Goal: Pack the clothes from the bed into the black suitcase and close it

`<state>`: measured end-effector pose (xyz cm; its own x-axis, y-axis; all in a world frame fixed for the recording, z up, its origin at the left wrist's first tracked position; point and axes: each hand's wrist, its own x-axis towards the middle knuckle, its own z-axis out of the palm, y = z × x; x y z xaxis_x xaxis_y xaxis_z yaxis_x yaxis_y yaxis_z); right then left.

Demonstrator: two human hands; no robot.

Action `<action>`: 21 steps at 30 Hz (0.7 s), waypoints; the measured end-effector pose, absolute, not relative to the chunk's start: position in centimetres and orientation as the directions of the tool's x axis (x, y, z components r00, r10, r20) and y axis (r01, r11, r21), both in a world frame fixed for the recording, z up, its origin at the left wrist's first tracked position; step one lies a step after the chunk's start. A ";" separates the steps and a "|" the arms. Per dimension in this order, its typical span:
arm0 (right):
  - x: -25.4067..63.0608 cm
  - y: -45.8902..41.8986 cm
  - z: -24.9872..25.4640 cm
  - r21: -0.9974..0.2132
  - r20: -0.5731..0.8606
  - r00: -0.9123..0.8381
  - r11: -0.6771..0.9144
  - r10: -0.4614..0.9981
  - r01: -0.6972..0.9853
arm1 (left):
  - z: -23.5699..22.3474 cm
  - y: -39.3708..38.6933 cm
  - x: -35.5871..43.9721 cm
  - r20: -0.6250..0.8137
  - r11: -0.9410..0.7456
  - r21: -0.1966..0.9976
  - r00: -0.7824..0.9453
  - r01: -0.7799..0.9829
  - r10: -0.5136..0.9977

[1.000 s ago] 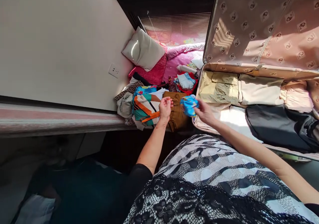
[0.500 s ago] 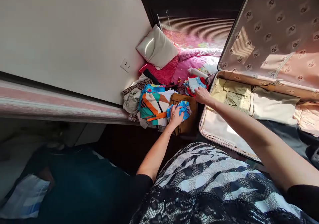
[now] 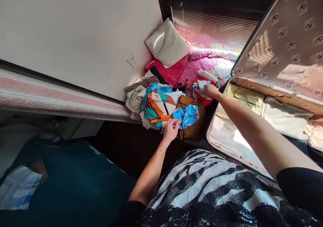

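A small blue patterned garment (image 3: 187, 116) lies on a folded brown garment (image 3: 191, 128) at the bed's near edge. My left hand (image 3: 171, 129) pinches its near left corner, fingers closed on the cloth. My right hand (image 3: 211, 90) reaches further back and grips a light blue and white garment (image 3: 201, 86) that lies on a red piece (image 3: 206, 100). To the left sits a folded cloth with orange, teal and white stripes (image 3: 156, 106). An open suitcase (image 3: 228, 140) lies at the right with folded beige and white clothes inside.
The suitcase lid (image 3: 287, 41) stands upright at the right. A white pillow (image 3: 167, 43) and pink bedding (image 3: 199, 65) lie at the back by the window blinds. A white wall (image 3: 75, 35) runs along the left. A dark teal cover (image 3: 75, 190) and a checked cloth (image 3: 19, 188) lie below left.
The blue garment went from my right hand to my left and now lies on the brown garment. My right hand moved back and took hold of the light blue garment.
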<state>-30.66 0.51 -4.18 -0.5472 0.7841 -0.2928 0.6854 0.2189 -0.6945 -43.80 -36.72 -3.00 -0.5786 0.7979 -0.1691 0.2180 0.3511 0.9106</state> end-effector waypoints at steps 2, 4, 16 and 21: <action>-30.3 2.1 -2.8 -0.750 -0.341 -0.507 0.096 0.791 0.655 | -2.8 -36.7 -44.3 -0.188 0.361 0.914 -0.595 0.186 0.782; -29.2 3.1 -1.1 -0.779 -0.383 -0.481 0.004 0.789 0.627 | -2.6 -36.3 -44.8 -0.210 0.371 0.915 -0.602 0.156 0.770; -4.4 -7.1 5.6 -0.920 -0.393 -0.305 -0.367 0.868 0.140 | -2.7 -32.4 -46.3 -0.156 0.314 0.926 -0.547 0.208 0.822; 5.6 -12.3 4.1 -0.915 -0.323 -0.209 -0.249 0.923 0.317 | -2.3 -30.2 -45.0 -0.111 0.272 0.920 -0.478 0.282 0.871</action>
